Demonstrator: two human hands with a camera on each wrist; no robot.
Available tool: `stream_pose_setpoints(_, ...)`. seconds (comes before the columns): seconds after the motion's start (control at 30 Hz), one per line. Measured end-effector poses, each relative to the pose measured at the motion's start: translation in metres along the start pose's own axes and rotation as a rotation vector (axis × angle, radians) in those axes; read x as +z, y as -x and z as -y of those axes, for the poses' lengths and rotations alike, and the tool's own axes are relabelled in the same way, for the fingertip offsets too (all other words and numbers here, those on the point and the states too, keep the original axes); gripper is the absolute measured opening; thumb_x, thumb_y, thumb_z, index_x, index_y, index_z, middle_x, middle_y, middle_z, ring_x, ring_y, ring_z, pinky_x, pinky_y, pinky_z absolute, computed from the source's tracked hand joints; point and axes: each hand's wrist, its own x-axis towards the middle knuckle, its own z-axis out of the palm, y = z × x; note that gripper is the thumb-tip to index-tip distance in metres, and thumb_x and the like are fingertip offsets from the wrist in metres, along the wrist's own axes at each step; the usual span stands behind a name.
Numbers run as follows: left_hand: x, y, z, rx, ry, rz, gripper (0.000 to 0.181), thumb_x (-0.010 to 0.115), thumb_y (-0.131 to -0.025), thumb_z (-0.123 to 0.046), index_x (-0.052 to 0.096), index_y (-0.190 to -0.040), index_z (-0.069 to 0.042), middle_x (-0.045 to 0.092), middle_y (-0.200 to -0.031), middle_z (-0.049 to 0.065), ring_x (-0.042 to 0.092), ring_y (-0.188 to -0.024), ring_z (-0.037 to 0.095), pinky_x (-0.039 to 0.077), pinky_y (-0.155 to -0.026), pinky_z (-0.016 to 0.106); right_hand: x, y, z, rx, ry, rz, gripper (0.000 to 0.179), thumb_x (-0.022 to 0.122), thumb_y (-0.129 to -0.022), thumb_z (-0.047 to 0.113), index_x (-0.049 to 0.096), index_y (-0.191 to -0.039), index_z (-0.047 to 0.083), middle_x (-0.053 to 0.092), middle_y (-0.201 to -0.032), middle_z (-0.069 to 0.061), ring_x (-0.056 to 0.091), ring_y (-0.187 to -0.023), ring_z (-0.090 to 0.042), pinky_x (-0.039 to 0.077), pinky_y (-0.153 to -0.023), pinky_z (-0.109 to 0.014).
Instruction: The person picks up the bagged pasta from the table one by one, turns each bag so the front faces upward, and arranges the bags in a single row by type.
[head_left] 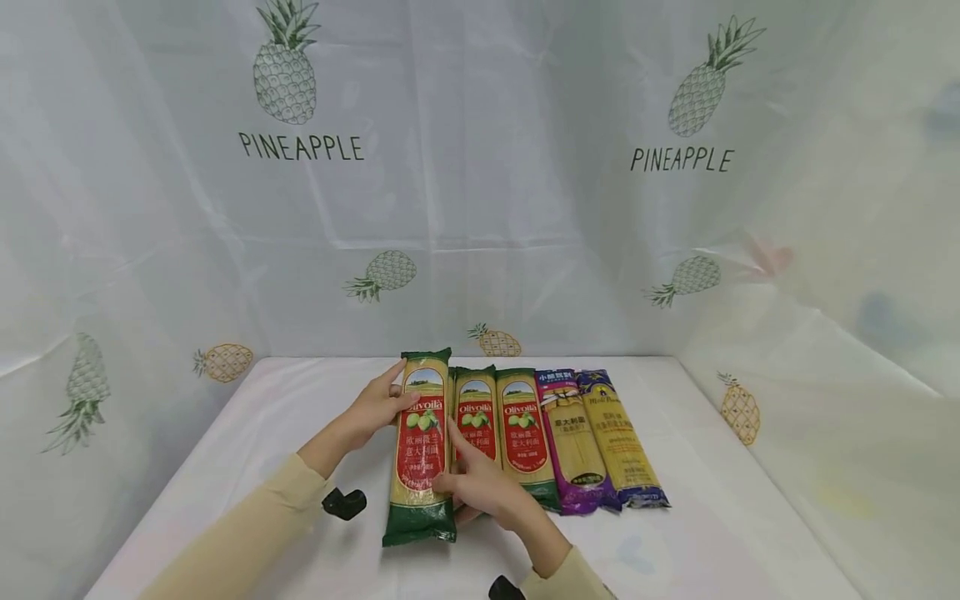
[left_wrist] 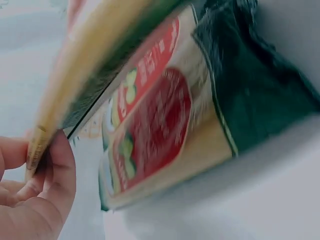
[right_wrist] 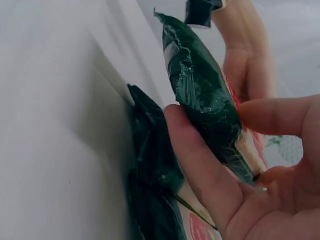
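Note:
Both hands hold a pack of spaghetti [head_left: 420, 450] with a red label and dark green ends, raised above the table at the left end of a row. At its upper left edge, my left hand [head_left: 372, 408] pinches it between thumb and fingers. My right hand [head_left: 483, 482] grips the lower right edge, thumb on the front and fingers underneath, as the right wrist view shows around the green end [right_wrist: 205, 85]. Two matching spaghetti packs [head_left: 476, 417] [head_left: 525, 429] lie just to the right, the nearer one partly hidden by the held pack and right hand.
Right of the matching packs lie a purple-ended pasta pack [head_left: 577, 442] and a yellow pasta pack [head_left: 621, 437] with blue ends, slightly slanted. They rest on a white-covered table [head_left: 712, 542]. A pineapple-print curtain [head_left: 480, 167] hangs behind and along the sides.

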Motion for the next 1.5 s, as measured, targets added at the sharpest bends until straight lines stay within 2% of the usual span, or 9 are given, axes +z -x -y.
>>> stream_pose_setpoints(0.1,-0.011,0.002,-0.001,0.0,-0.012,-0.002,0.081,0.059,-0.111,-0.015,0.007,-0.172,-0.01,0.072,-0.12,0.023,0.075,-0.088,0.019,0.062,-0.079,0.036,0.006,-0.005,0.001,-0.03,0.007,0.015,0.097,0.077,-0.097,0.017,0.017,-0.172,0.031,0.065,-0.101,-0.012,0.066,-0.071,-0.022,0.063,-0.061,-0.051)
stream_pose_setpoints(0.23,-0.027,0.001,-0.001,-0.011,-0.048,-0.02,0.079,0.059,-0.111,-0.016,0.008,-0.172,-0.008,0.07,-0.124,0.025,0.076,-0.091,0.02,0.062,-0.081,0.037,0.018,-0.012,0.006,-0.087,0.046,-0.024,0.092,0.078,-0.098,0.018,0.024,-0.171,0.027,0.062,-0.087,-0.01,0.06,-0.06,-0.019,0.063,-0.058,-0.047)
stream_pose_setpoints(0.43,-0.054,-0.006,0.006,-0.015,-0.11,-0.018,0.079,0.06,-0.111,-0.018,0.01,-0.171,-0.006,0.07,-0.126,0.027,0.075,-0.091,0.02,0.062,-0.081,0.038,0.037,-0.028,0.018,-0.101,0.07,-0.02,0.088,0.078,-0.099,0.02,0.027,-0.171,0.019,0.062,-0.085,-0.008,0.068,-0.058,-0.019,0.063,-0.058,-0.046)
stream_pose_setpoints(0.7,-0.078,-0.012,0.019,-0.041,-0.177,0.009,0.077,0.058,-0.112,-0.02,0.011,-0.17,-0.002,0.065,-0.132,0.031,0.074,-0.096,0.019,0.062,-0.083,0.038,0.059,-0.053,0.025,-0.046,0.079,-0.025,0.085,0.077,-0.099,0.018,0.03,-0.17,0.014,0.064,-0.084,-0.009,0.074,-0.06,-0.026,0.063,-0.059,-0.047)
stream_pose_setpoints(0.93,-0.085,-0.019,0.04,-0.091,-0.201,0.018,0.077,0.058,-0.112,-0.019,0.01,-0.17,-0.002,0.064,-0.129,0.029,0.071,-0.097,0.019,0.062,-0.083,0.038,0.072,-0.066,0.026,0.002,0.131,-0.053,0.085,0.079,-0.098,0.015,0.032,-0.169,0.012,0.068,-0.093,-0.015,0.076,-0.061,-0.028,0.062,-0.056,-0.046)
stream_pose_setpoints(1.1,-0.083,-0.023,0.052,-0.113,-0.222,0.022,0.076,0.056,-0.112,-0.019,0.01,-0.17,-0.001,0.064,-0.127,0.028,0.071,-0.097,0.02,0.062,-0.084,0.038,0.075,-0.075,0.02,-0.006,0.272,-0.082,0.084,0.08,-0.097,0.019,0.035,-0.167,0.008,0.07,-0.108,-0.021,0.073,-0.055,-0.024,0.061,-0.057,-0.035)
stream_pose_setpoints(1.3,-0.082,-0.028,0.063,-0.134,-0.236,0.03,0.075,0.056,-0.112,-0.018,0.011,-0.17,0.0,0.063,-0.128,0.03,0.071,-0.101,0.023,0.061,-0.087,0.041,0.075,-0.084,0.012,-0.019,0.391,-0.121,0.083,0.084,-0.093,0.024,0.043,-0.163,0.007,0.07,-0.126,-0.019,0.067,-0.082,-0.016,0.057,-0.077,-0.03)
stream_pose_setpoints(1.37,-0.081,-0.029,0.066,-0.137,-0.258,0.033,0.076,0.056,-0.112,-0.02,0.011,-0.17,-0.002,0.064,-0.129,0.03,0.071,-0.103,0.024,0.06,-0.088,0.041,0.075,-0.087,0.01,-0.011,0.388,-0.12,0.083,0.084,-0.093,0.024,0.043,-0.163,0.008,0.07,-0.126,-0.019,0.068,-0.077,-0.017,0.058,-0.072,-0.03)
stream_pose_setpoints(1.5,-0.078,-0.033,0.066,-0.134,-0.372,0.033,0.077,0.058,-0.112,-0.026,0.013,-0.17,-0.004,0.065,-0.124,0.025,0.066,-0.102,0.025,0.056,-0.09,0.04,0.074,-0.091,0.008,0.013,0.37,-0.108,0.083,0.084,-0.094,0.025,0.043,-0.164,0.01,0.069,-0.122,-0.023,0.065,-0.049,-0.019,0.056,-0.051,-0.029)
